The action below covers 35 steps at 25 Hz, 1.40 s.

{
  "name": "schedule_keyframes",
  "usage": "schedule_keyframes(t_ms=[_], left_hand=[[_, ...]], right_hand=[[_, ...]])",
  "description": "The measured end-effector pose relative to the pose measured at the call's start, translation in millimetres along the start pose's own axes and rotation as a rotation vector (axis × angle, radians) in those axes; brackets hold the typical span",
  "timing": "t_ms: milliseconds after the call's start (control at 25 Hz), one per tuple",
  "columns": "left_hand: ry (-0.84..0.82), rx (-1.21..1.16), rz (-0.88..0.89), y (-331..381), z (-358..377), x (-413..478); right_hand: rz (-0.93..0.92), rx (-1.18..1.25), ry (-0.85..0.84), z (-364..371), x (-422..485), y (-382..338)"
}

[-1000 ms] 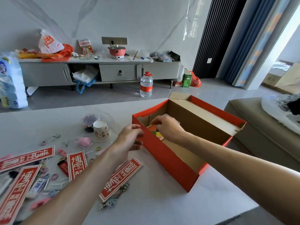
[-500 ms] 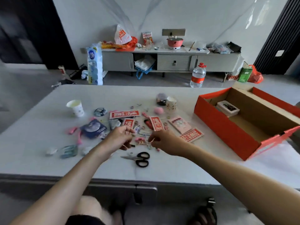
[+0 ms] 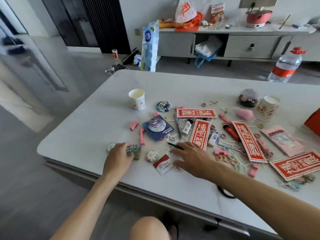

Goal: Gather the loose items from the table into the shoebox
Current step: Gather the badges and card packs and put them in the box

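Loose items cover the white table (image 3: 90, 129): red paper strips (image 3: 200, 134), a blue card with a badge (image 3: 158, 127), pink clips (image 3: 142, 136), hair ties (image 3: 223, 157) and a red-and-white sachet (image 3: 163, 164). My left hand (image 3: 117, 158) grips a green patterned packet (image 3: 136, 149) near the front left corner. My right hand (image 3: 192, 158) lies spread flat on the table, fingertips by a dark green pen (image 3: 174, 146). Only an orange sliver of the shoebox (image 3: 314, 122) shows at the right edge.
A paper cup (image 3: 137, 99) stands at the back left and a second cup (image 3: 268, 106) at the back right beside a pink fluffy thing (image 3: 244, 114). A black scissors handle (image 3: 225, 194) peeks out under my right forearm. A water bottle (image 3: 285, 66) stands on the floor beyond.
The view has swung left, leaving the shoebox almost out of sight. Both hands have moved from the middle of the pile to the front left. My left hand has taken hold of the green packet.
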<state>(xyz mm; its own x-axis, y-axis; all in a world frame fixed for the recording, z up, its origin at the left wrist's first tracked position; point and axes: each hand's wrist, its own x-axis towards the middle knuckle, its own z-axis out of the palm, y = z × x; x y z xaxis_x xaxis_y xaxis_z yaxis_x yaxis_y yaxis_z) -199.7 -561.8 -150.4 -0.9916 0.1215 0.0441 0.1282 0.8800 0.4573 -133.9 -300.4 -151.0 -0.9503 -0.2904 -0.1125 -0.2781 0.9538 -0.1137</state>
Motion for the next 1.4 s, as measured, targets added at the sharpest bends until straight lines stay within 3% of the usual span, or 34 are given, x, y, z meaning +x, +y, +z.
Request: schedule_keyframes(t_ms=[80,200,320,480,680,880,1000,1080,1280,1400], left_hand=[[0.114,-0.083,0.028,-13.2,1.7,2.4],[0.163,-0.123,0.019,-24.6,-0.3,8.3],[0.107,-0.044,0.020,-26.1,-0.9,17.1],[0.050,0.269,-0.013,-31.1,-6.8,23.9],[-0.097,0.326,0.130,-16.9,-1.1,30.0],[-0.271,0.088,-0.033,-3.4,-2.0,39.8],[-0.218,-0.149,-0.108,-5.1,-2.7,39.2],[-0.135,-0.300,-0.169,-6.6,-3.3,36.7],[-0.051,-0.712,-0.332,-5.0,-10.8,41.3],[-0.052,-0.854,-0.383,0.6,-15.9,48.9]], right_hand=[[-0.036,-0.078,0.132,3.7,13.8,-2.1],[0.028,0.086,0.246,-2.0,43.9,-16.0],[0.144,0.193,0.220,-7.0,85.5,-23.6],[0.346,0.233,0.088,-11.6,130.0,-16.3],[0.422,0.358,0.200,-4.5,134.8,-15.6],[0.506,0.839,0.325,-13.3,119.4,-9.0],[0.643,1.257,0.292,-19.5,111.2,-5.5],[0.673,1.366,0.275,-23.5,105.9,-3.5],[0.671,1.372,0.174,-23.8,98.0,3.3],[0.574,1.001,0.104,-21.3,96.6,4.9]])
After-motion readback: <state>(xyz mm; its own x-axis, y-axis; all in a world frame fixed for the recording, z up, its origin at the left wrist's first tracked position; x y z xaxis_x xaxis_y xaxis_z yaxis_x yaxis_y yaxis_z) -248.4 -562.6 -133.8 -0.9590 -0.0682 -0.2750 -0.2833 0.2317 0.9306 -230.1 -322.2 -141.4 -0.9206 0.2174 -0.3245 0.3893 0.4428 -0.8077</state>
